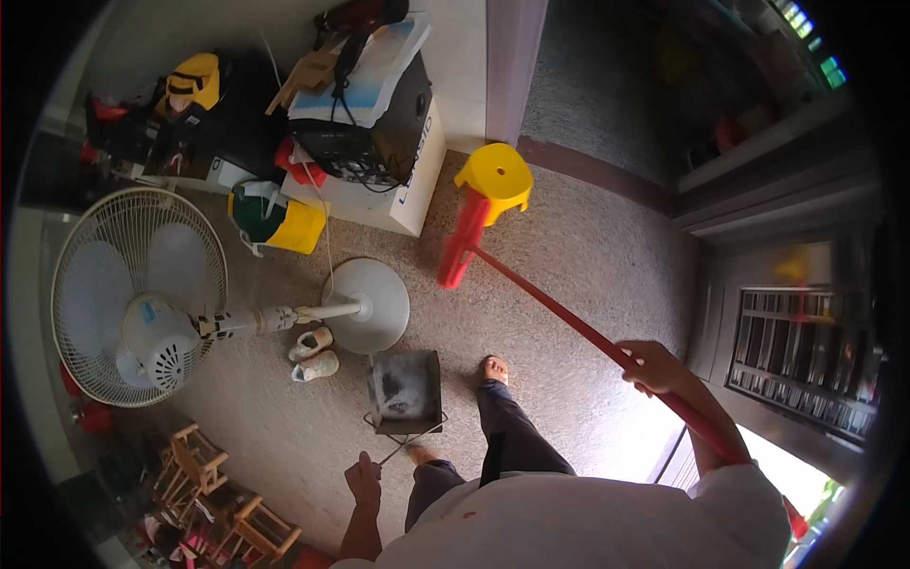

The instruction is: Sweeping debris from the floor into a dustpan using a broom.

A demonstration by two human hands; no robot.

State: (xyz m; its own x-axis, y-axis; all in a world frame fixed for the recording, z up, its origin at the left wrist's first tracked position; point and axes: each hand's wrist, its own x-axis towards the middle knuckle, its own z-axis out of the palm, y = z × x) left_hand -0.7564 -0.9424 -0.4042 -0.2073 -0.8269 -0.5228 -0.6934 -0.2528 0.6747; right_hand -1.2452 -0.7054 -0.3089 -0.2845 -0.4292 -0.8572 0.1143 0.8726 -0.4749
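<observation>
My right hand grips the red handle of a broom, which runs back along my forearm. The broom's red head is slightly blurred and overlaps the near side of a yellow plastic stool; whether they touch I cannot tell. In my left hand is the thin metal handle of a dustpan. The pan is dark metal with raised sides, and grey and dark marks cover its inside. It lies left of my forward bare foot.
A white pedestal fan leans across the left, its round base near the dustpan. Small shoes lie beside that base. Cartons stand behind, wooden stools lower left. A doorway sill lies beyond the yellow stool.
</observation>
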